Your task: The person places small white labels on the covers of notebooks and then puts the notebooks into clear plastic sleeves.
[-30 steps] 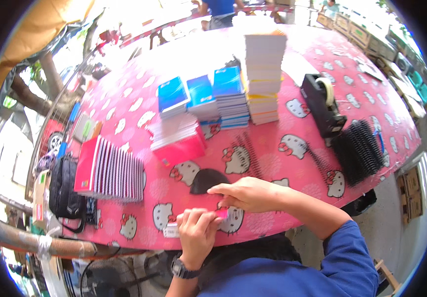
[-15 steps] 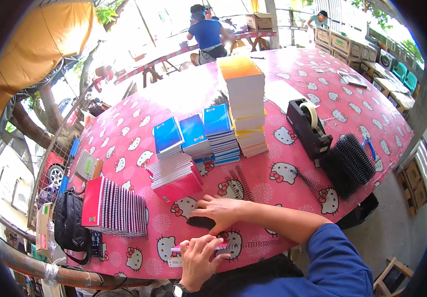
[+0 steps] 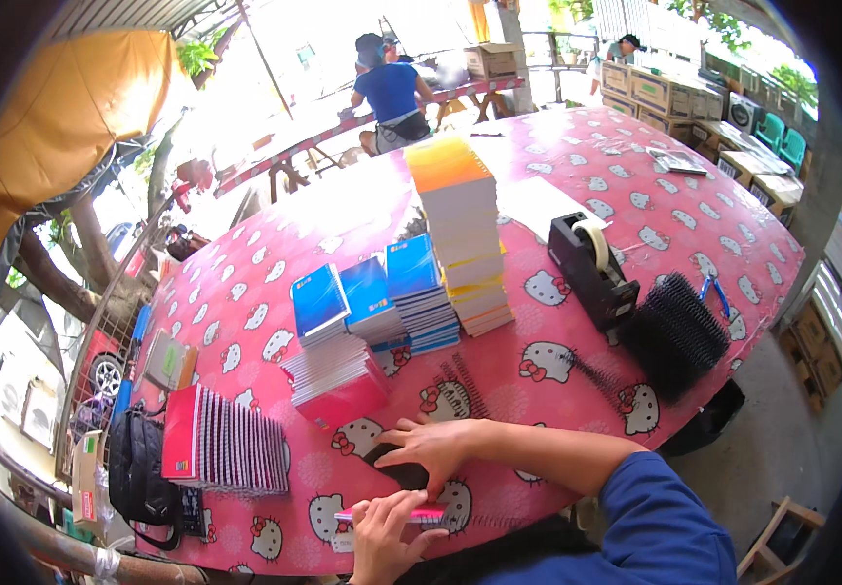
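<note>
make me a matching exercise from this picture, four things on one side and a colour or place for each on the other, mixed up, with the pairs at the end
Column one
1. tape dispenser
2. tallest notebook stack
3. bag with a strap
4. left hand

Column two
A. at the left side of the table
B. on a slim pink item
C. black, with a pale roll in it
D. orange on top

Right pairs: 1-C, 2-D, 3-A, 4-B
</note>
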Demonstrator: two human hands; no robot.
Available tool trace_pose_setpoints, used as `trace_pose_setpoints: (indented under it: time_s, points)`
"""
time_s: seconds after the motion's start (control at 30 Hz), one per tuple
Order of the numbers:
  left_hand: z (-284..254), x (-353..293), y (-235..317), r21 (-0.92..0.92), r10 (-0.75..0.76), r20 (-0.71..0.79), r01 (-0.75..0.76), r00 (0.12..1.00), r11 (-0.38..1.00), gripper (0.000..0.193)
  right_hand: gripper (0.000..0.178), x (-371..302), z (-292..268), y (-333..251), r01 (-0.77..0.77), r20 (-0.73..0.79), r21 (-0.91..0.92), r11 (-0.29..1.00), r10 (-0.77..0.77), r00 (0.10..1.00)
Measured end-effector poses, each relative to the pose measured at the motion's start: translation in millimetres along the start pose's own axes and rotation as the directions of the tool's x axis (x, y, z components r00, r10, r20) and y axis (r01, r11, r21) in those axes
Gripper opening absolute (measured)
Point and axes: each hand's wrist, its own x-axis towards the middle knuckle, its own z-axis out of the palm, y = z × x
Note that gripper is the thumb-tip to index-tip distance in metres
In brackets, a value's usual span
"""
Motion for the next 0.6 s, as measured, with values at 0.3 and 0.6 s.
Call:
trace_pose_setpoints:
  time_s: [0.3,0.6]
  points:
    - [0,-5,0,-0.171,-0.086,-0.008,0.084,0.996,0.982,0.019,0.083,3,10,3,-0.02,-0.201,-0.047,0.999,0.01,0.979]
    - [-2,1,1,-0.151,0.018,-0.036,-0.024,0.999,0.988,0.015,0.063,13,23,3,0.084,-0.286,-0.008,0.996,-0.083,0.955]
